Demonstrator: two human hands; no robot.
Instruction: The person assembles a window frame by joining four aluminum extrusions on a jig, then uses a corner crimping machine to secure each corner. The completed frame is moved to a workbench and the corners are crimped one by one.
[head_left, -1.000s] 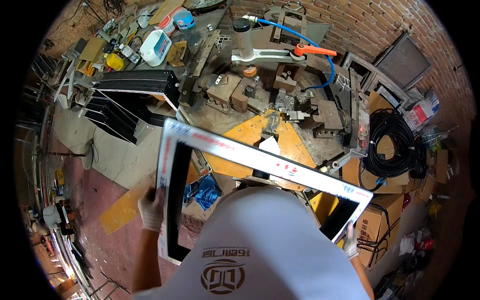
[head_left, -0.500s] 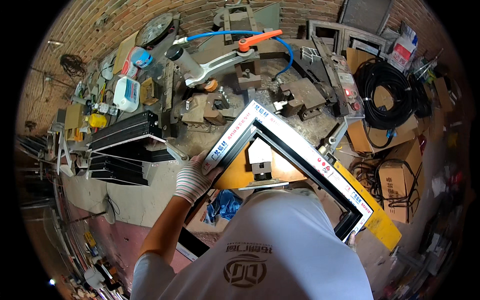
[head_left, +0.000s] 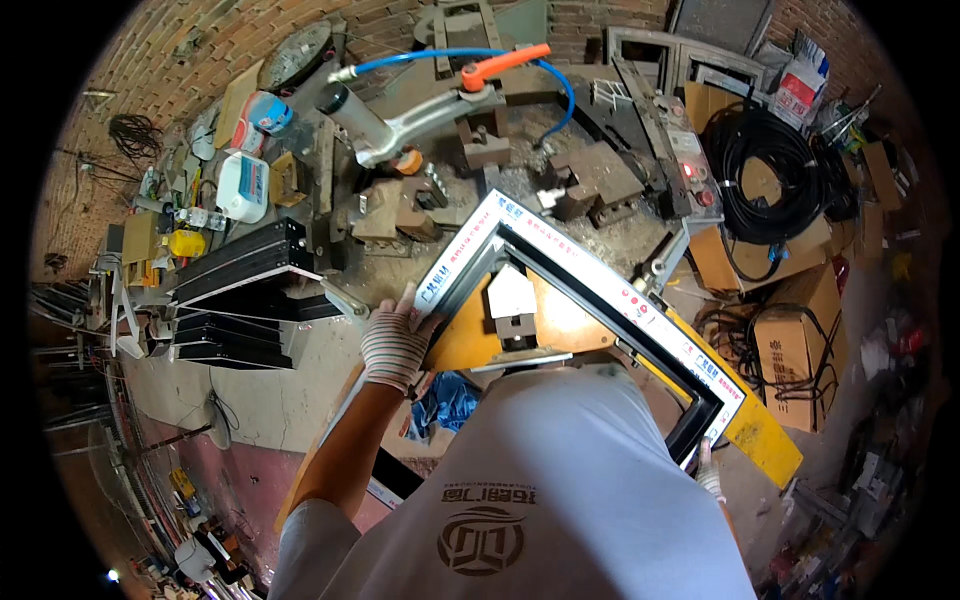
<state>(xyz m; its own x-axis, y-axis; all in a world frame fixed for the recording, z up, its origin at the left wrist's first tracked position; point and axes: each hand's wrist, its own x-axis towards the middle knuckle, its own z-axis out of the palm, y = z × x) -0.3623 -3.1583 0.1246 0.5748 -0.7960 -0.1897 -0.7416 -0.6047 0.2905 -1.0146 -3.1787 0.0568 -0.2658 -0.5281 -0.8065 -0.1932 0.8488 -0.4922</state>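
A dark aluminium window frame (head_left: 570,255), its face covered in printed white film, lies angled in front of me with one corner pointing toward the machine. My left hand (head_left: 393,343), in a striped knit glove, is closed around its left side. At the lower right, my right hand (head_left: 709,470), gloved too, grips the frame near another corner; my torso and the frame hide part of it. Inside the frame opening stands a white pointed block (head_left: 512,293) on a metal block, above a yellow plate (head_left: 465,335). The frame's near portion is hidden by my body.
Beyond the frame is a machine with metal clamp blocks (head_left: 598,180), an orange lever (head_left: 508,66) and a blue hose. Black profiles (head_left: 245,265) are stacked at left. A white jug (head_left: 243,187) stands behind them. Right are coiled black hose (head_left: 735,190) and cardboard boxes (head_left: 790,350).
My left hand has slid a little farther up the frame's left side. More of my right hand shows at the lower right corner. The whole view has shifted slightly.
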